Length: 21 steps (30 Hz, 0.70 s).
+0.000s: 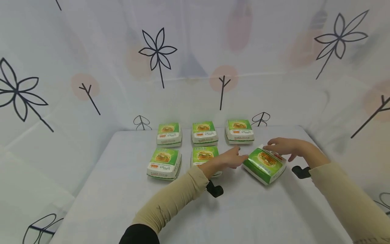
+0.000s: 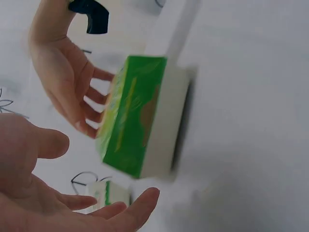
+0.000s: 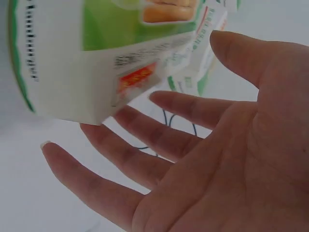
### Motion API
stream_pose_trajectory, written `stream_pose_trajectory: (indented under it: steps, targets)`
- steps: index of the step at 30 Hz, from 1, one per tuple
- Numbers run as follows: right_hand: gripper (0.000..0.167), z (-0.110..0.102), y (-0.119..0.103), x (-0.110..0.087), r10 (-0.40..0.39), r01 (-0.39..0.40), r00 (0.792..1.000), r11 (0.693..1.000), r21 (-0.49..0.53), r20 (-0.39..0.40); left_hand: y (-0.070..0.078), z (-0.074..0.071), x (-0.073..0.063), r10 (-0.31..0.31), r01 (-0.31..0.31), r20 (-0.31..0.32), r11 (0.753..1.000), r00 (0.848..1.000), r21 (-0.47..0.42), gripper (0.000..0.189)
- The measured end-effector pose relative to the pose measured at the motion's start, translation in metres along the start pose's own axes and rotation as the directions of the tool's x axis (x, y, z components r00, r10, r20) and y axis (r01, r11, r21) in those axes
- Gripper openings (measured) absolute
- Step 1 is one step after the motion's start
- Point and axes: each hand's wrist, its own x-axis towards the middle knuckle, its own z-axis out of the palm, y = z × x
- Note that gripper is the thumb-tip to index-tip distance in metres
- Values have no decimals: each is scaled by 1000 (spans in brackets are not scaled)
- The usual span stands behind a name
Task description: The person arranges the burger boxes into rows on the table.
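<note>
A green and white burger box with a burger picture on top sits askew at the right of the table, between the two hands. My right hand is at its far right side. In the right wrist view its fingers are spread and fairly straight, fingertips right at the box's white edge. My left hand reaches to the box's left corner; the left wrist view has its fingers extended and apart beside the box. Neither hand curls round it.
Three similar burger boxes stand in a row at the back of the white table. In front of them are two more, one at the left and one partly hidden by my left forearm. A patterned cloth hangs behind.
</note>
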Motion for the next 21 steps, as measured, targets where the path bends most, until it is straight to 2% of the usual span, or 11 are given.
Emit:
stream_pose_trajectory:
  steps: [3,6,10,16,21]
  targets:
    - [80,6,5,-2,-10,10,1000,1000,22,7,-6,14,3,-14,14,-28,1000,1000,23,72]
    - [79,12,9,-2,-21,21,1000,999,43,1,-9,29,8,-30,32,-88,999,996,24,74]
    - [78,21,12,-4,-23,23,1000,997,67,-11,-6,42,15,-24,25,-115,1000,993,13,67]
    - [70,26,13,-13,-43,46,999,994,101,-30,5,36,22,32,-20,-105,994,994,111,53]
    - [68,27,11,-14,-28,33,999,994,108,-42,3,27,23,7,5,-101,994,995,112,62]
